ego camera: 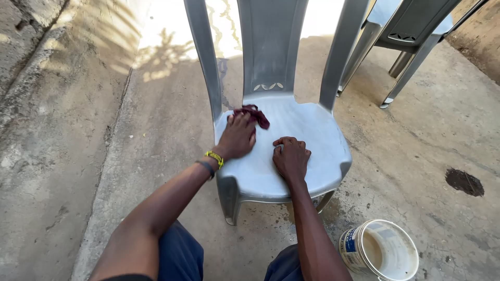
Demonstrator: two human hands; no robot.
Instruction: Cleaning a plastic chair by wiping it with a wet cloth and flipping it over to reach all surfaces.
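A grey plastic chair (pixel 312 130) stands on the concrete in front of me, its seat facing me. My left hand (pixel 238 137) presses a dark red cloth (pixel 254 114) onto the rear left part of the seat; the cloth sticks out beyond my fingertips. That wrist wears a yellow band and a dark band. My right hand (pixel 290 156) rests on the middle of the seat with its fingers curled under, and nothing shows in it.
A white plastic bucket (pixel 379 250) with cloudy water stands on the ground at the lower right, by my right knee. A second grey chair (pixel 411 31) stands at the back right. A dark wet patch (pixel 464 182) marks the concrete at the right.
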